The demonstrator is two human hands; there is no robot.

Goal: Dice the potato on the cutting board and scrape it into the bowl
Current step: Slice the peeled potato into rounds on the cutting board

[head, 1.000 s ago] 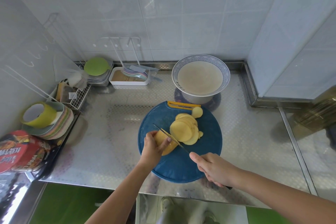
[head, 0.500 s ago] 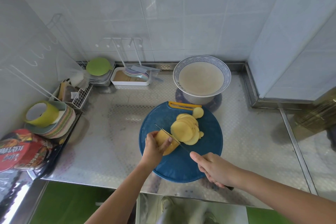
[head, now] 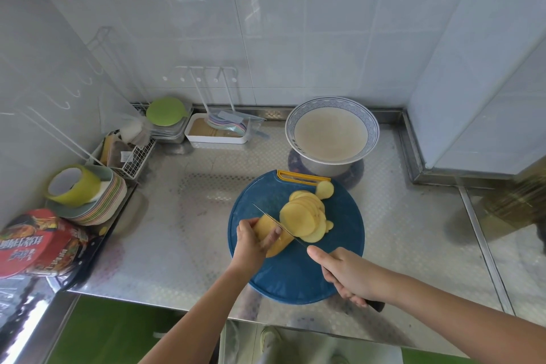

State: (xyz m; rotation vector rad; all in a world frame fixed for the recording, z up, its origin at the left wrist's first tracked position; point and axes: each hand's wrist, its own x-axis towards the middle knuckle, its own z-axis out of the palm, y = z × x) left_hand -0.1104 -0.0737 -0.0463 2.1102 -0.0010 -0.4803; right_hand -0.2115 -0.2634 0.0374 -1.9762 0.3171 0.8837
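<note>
So, head view, progress: slicing is under way; judging by the board, dicing and scraping are not yet done.
Done: a fan of pale yellow round potato slices (head: 305, 216) lies on the round blue plastic cutting board (head: 295, 275).
Left: the uncut yellow potato end (head: 273, 238), then cross-cuts, then transfer.
Left hand (head: 251, 242): curled over the uncut end, pinning it.
Right hand (head: 351, 273): closed around the thin dark-handled knife (head: 279, 226), blade between end and slices.
Blue-rimmed white ceramic bowl (head: 332, 133): just beyond the board, no potato visible inside.
</note>
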